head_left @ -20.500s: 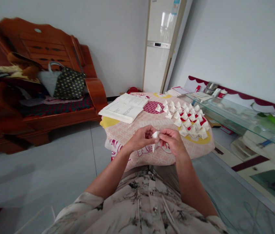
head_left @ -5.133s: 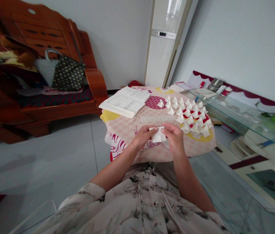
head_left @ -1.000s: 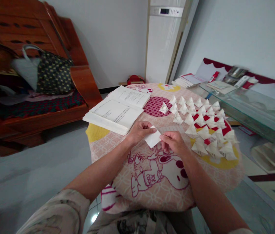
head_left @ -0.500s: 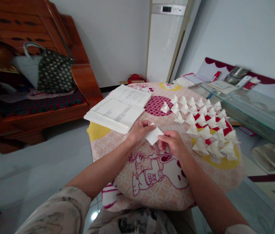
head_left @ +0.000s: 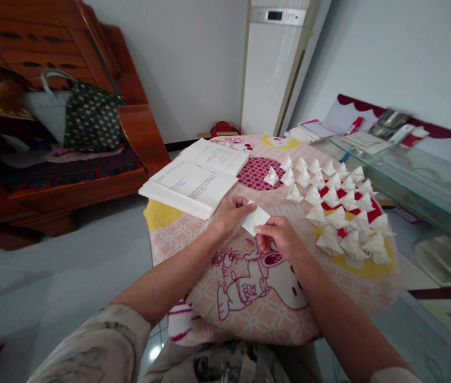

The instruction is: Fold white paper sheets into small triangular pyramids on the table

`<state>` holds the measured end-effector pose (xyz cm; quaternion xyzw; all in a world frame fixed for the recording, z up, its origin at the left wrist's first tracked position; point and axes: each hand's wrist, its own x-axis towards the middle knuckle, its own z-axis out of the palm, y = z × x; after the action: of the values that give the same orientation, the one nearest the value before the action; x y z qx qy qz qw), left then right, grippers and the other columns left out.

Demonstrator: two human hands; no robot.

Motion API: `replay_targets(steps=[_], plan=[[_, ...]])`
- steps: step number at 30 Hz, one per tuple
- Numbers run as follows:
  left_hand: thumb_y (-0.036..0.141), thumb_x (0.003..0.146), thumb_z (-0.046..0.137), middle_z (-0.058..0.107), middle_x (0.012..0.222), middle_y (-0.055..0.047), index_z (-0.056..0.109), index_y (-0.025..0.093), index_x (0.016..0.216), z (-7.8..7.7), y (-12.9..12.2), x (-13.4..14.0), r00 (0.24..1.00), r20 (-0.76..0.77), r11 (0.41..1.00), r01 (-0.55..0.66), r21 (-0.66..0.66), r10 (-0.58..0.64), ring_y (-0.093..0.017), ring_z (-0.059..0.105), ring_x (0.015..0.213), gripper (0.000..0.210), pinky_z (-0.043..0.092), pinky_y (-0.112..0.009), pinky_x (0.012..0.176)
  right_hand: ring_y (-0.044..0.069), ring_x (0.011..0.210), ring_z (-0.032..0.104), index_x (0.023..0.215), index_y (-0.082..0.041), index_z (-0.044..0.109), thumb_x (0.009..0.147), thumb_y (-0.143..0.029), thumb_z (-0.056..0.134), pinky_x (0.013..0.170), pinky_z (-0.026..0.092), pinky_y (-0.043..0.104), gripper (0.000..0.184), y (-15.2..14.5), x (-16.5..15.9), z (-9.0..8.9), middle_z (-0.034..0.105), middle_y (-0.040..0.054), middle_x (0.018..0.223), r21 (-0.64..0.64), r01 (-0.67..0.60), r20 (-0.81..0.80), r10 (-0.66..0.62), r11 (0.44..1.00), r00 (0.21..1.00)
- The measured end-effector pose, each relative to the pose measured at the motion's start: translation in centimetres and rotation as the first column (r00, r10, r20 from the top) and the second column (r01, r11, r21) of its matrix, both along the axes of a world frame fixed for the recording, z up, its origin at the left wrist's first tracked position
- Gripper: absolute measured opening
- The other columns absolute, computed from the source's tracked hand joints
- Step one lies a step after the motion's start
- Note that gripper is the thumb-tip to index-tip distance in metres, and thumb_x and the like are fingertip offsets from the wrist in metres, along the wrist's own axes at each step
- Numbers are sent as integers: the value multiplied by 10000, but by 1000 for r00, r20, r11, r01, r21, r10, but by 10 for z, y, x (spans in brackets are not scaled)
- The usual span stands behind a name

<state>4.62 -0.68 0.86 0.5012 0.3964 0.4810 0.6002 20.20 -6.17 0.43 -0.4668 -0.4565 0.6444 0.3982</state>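
Observation:
Between my two hands, above the near middle of the cloth-covered table, is a small white folded paper. My left hand pinches its left edge, thumb on top. At the paper's lower right, my right hand has thumb and fingers closed on it. Several white folded paper pieces with pointed tops stand in rows to the right of my hands. An open book with printed pages lies beyond my left hand.
A glass-topped cabinet stands along the right, with a stack of papers near its far end. On the left is a wooden bench holding a dark patterned bag. A tall white appliance stands behind the table.
My right hand has shifted slightly down along the paper, from its right corner to its lower edge. More of the paper's right corner shows. My left hand keeps its pinch.

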Motion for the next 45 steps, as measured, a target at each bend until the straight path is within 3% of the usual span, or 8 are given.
replay_targets(steps=[4,14,21,29,38,40,43,45], plan=[[425,624,802,542,530,39,571,144,606,2,-2,2,1000,-24,1000,-14,4,14,-55,427,445,364,298,-203,449,166,469,665,723,-121,711,649,-411,790,375,490,215,309,0,-5,-2,741,83,637,-49,-8,-27,6,999,1000],[365,634,755,619,553,-11,609,132,605,1,9,-9,998,-59,995,24,-100,-30,-103,559,482,276,449,-228,497,124,377,570,612,-161,621,671,-409,764,336,439,208,292,5,15,0,667,38,519,-16,128,14,-128,992,992],[282,671,702,662,549,-50,635,126,593,2,10,-15,965,-129,965,204,-167,-226,-112,606,468,186,467,-205,481,99,330,477,564,-189,572,666,-403,761,286,333,203,303,9,29,-2,569,-15,446,67,353,31,-355,933,934],[323,656,775,723,639,-110,672,103,614,3,4,-19,868,-151,862,419,-287,-473,-147,666,515,247,478,-202,452,86,309,399,536,-216,501,732,-436,689,311,281,226,350,13,34,-9,494,-45,427,219,380,188,-421,899,887],[301,693,732,696,557,-85,704,132,605,-2,-5,-20,601,-278,658,627,-417,-749,-150,635,459,193,444,-196,404,121,498,405,521,-211,472,804,-331,578,492,278,261,325,31,43,-18,453,-32,486,517,-8,595,-353,856,722],[321,729,719,657,507,-54,693,144,586,0,-2,-24,580,-369,687,638,-348,-726,-123,581,413,229,379,-176,373,127,526,407,530,-206,478,809,-294,581,525,277,270,310,33,42,-20,452,-31,506,548,-91,646,-352,832,677],[277,729,732,600,491,-3,695,150,605,4,3,-28,789,-422,877,479,-33,-446,-68,496,407,182,326,-160,405,140,550,443,572,-198,546,837,-260,580,558,287,280,274,35,39,-21,505,-13,539,550,-171,722,-361,818,590],[248,729,739,664,619,-25,745,156,710,8,5,-27,858,-374,893,428,139,-352,-82,547,508,94,393,-183,490,152,570,481,620,-195,605,860,-259,585,572,300,286,249,35,36,-21,567,9,576,542,-207,765,-377,814,522]])
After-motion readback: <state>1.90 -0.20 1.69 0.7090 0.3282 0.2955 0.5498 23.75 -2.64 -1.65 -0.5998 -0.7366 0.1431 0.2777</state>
